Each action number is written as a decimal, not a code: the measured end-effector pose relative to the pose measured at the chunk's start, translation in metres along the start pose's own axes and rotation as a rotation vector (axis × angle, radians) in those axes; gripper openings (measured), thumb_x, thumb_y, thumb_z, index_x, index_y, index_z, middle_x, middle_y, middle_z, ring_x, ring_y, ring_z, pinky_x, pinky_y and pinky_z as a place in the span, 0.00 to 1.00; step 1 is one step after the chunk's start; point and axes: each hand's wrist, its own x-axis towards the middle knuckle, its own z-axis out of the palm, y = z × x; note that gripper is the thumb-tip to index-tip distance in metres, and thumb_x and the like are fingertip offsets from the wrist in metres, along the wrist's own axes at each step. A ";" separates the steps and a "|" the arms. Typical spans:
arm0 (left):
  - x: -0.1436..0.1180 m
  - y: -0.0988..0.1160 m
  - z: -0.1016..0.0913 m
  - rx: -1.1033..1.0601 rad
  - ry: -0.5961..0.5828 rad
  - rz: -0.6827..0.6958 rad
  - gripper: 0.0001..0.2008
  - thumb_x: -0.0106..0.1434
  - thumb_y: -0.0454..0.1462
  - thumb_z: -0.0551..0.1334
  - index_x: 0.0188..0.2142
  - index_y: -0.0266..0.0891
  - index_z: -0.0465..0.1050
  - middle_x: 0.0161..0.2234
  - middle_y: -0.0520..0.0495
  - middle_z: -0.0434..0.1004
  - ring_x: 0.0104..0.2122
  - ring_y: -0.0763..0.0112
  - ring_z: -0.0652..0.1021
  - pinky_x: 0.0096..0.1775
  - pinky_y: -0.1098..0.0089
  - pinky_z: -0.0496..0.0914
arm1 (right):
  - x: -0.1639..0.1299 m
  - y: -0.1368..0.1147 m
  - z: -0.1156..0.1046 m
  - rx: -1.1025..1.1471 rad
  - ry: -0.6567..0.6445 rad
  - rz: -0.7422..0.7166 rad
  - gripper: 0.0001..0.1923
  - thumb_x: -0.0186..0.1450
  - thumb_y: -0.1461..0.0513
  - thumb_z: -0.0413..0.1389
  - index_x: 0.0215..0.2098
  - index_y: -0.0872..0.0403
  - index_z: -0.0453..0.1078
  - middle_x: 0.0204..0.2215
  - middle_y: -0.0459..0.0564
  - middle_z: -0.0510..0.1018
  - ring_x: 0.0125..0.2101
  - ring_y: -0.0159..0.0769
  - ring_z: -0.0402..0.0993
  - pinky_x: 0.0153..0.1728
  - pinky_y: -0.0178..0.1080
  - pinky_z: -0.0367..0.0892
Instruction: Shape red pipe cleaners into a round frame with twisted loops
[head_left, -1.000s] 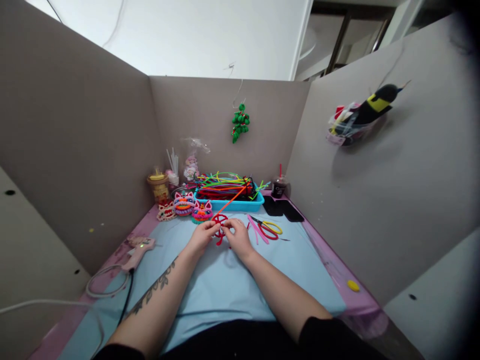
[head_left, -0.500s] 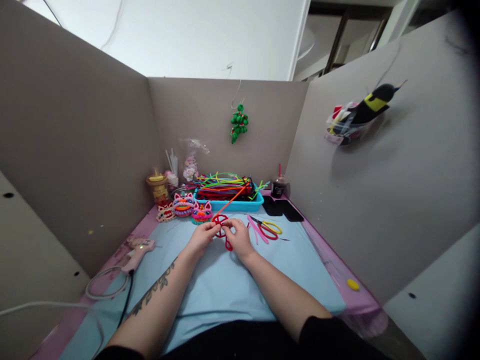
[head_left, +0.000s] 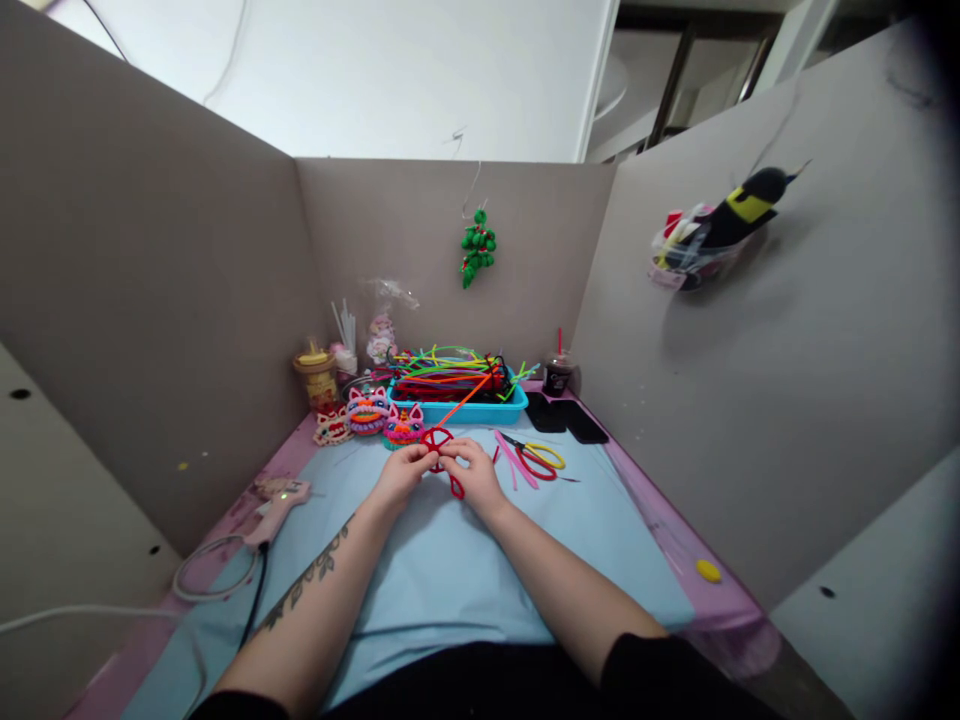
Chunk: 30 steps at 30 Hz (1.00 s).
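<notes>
Between my two hands is a red pipe-cleaner wheel, a ring with spokes, with a small red loop hanging below it. My left hand pinches the wheel's left side between thumb and fingers. From the right, my right hand pinches it near the centre, its fingertips close to those of the left. An orange pipe cleaner slants from behind the wheel up toward the tray. To the right of my right hand lie pink strips and scissors with red and yellow handles.
Behind my hands stands a blue tray of colourful pipe cleaners. Several fuzzy animal-face crafts sit to its left. A pink glue gun with its cord lies at left. Black flat pads and a drink cup are at right.
The red wheel has tilted and shifted slightly left and up in my fingers. Both hands stay nearly in place, with the right fingertips drawn a little lower and closer to the left.
</notes>
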 end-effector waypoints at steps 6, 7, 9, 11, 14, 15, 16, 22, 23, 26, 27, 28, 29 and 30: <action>-0.001 0.004 0.005 0.050 0.018 0.090 0.15 0.45 0.44 0.66 0.20 0.34 0.67 0.18 0.54 0.66 0.20 0.78 0.64 0.25 0.75 0.57 | 0.003 0.006 0.000 0.023 0.001 0.033 0.03 0.54 0.63 0.57 0.25 0.53 0.73 0.31 0.48 0.70 0.37 0.37 0.68 0.42 0.40 0.62; -0.001 0.003 0.005 0.055 0.037 0.109 0.15 0.45 0.44 0.66 0.20 0.34 0.67 0.18 0.54 0.67 0.20 0.78 0.65 0.26 0.75 0.58 | 0.003 0.007 0.000 -0.002 0.008 0.029 0.03 0.54 0.64 0.56 0.25 0.53 0.73 0.30 0.48 0.70 0.36 0.37 0.68 0.42 0.40 0.62; 0.000 0.001 0.006 0.053 0.075 0.141 0.14 0.44 0.43 0.66 0.21 0.35 0.67 0.19 0.53 0.67 0.21 0.77 0.66 0.27 0.74 0.60 | 0.003 0.008 0.001 -0.048 0.015 0.023 0.03 0.54 0.64 0.56 0.25 0.53 0.73 0.29 0.48 0.71 0.36 0.37 0.67 0.41 0.40 0.62; 0.001 -0.002 0.006 0.044 0.096 0.155 0.14 0.44 0.43 0.66 0.23 0.35 0.66 0.20 0.53 0.68 0.21 0.77 0.67 0.27 0.74 0.61 | 0.002 0.008 0.002 -0.084 0.016 0.017 0.03 0.55 0.64 0.56 0.25 0.53 0.72 0.29 0.48 0.71 0.35 0.37 0.67 0.41 0.40 0.61; 0.002 -0.003 0.006 0.042 0.094 0.154 0.14 0.43 0.42 0.67 0.23 0.35 0.65 0.20 0.53 0.68 0.21 0.77 0.68 0.27 0.74 0.62 | 0.001 0.007 0.002 -0.134 0.018 0.004 0.03 0.55 0.64 0.55 0.25 0.53 0.72 0.30 0.48 0.70 0.36 0.37 0.66 0.42 0.40 0.60; 0.003 -0.003 0.006 0.043 0.091 0.152 0.15 0.42 0.42 0.67 0.23 0.35 0.65 0.20 0.53 0.68 0.21 0.77 0.68 0.27 0.74 0.62 | 0.000 0.006 0.002 -0.148 0.024 0.008 0.03 0.55 0.64 0.56 0.25 0.53 0.72 0.31 0.49 0.70 0.37 0.37 0.66 0.43 0.40 0.60; 0.003 -0.003 0.006 0.045 0.084 0.150 0.14 0.42 0.42 0.67 0.23 0.35 0.66 0.20 0.53 0.68 0.21 0.77 0.68 0.27 0.74 0.62 | 0.000 0.005 0.002 -0.159 0.029 0.020 0.03 0.54 0.64 0.56 0.25 0.53 0.72 0.32 0.49 0.70 0.38 0.38 0.65 0.43 0.40 0.59; 0.004 -0.003 0.004 0.051 0.022 0.138 0.12 0.44 0.40 0.66 0.23 0.34 0.67 0.20 0.53 0.69 0.21 0.77 0.69 0.28 0.74 0.62 | 0.001 0.003 0.001 -0.176 0.044 0.200 0.05 0.51 0.62 0.58 0.19 0.53 0.70 0.40 0.52 0.69 0.44 0.42 0.63 0.49 0.43 0.56; 0.004 -0.004 0.004 0.045 0.012 0.133 0.12 0.44 0.39 0.66 0.23 0.34 0.67 0.20 0.53 0.69 0.22 0.76 0.69 0.28 0.74 0.62 | 0.002 0.004 0.001 -0.152 0.028 0.235 0.05 0.50 0.62 0.58 0.18 0.53 0.69 0.41 0.52 0.69 0.46 0.43 0.62 0.50 0.43 0.54; 0.003 -0.004 0.004 0.027 -0.008 0.121 0.11 0.44 0.39 0.67 0.23 0.34 0.67 0.21 0.53 0.70 0.22 0.76 0.69 0.29 0.74 0.63 | 0.003 0.007 -0.001 -0.001 -0.032 0.323 0.06 0.50 0.60 0.59 0.18 0.53 0.69 0.43 0.52 0.71 0.51 0.45 0.58 0.53 0.46 0.50; 0.003 -0.004 0.004 0.026 -0.011 0.119 0.11 0.44 0.39 0.67 0.23 0.34 0.68 0.21 0.53 0.70 0.22 0.76 0.70 0.29 0.74 0.63 | 0.003 0.007 -0.001 0.070 -0.063 0.343 0.07 0.49 0.59 0.59 0.19 0.53 0.69 0.41 0.52 0.72 0.52 0.45 0.59 0.53 0.47 0.49; 0.003 -0.004 0.004 0.027 -0.014 0.117 0.11 0.44 0.39 0.67 0.23 0.34 0.68 0.21 0.53 0.70 0.22 0.76 0.69 0.28 0.74 0.62 | 0.003 0.007 -0.002 0.146 -0.101 0.358 0.08 0.49 0.58 0.60 0.18 0.54 0.69 0.39 0.52 0.73 0.51 0.45 0.60 0.54 0.47 0.48; 0.003 -0.004 0.004 0.029 -0.018 0.114 0.11 0.44 0.39 0.67 0.23 0.34 0.68 0.21 0.53 0.70 0.22 0.76 0.69 0.28 0.74 0.62 | 0.004 0.006 -0.003 0.219 -0.138 0.372 0.10 0.48 0.56 0.60 0.17 0.54 0.68 0.37 0.52 0.75 0.49 0.45 0.63 0.53 0.48 0.49; 0.002 -0.003 0.004 0.030 -0.025 0.109 0.11 0.44 0.39 0.67 0.23 0.34 0.68 0.20 0.53 0.70 0.22 0.77 0.69 0.28 0.74 0.62 | 0.004 0.005 -0.004 0.282 -0.172 0.384 0.12 0.48 0.56 0.61 0.16 0.55 0.67 0.35 0.52 0.75 0.46 0.44 0.65 0.53 0.48 0.49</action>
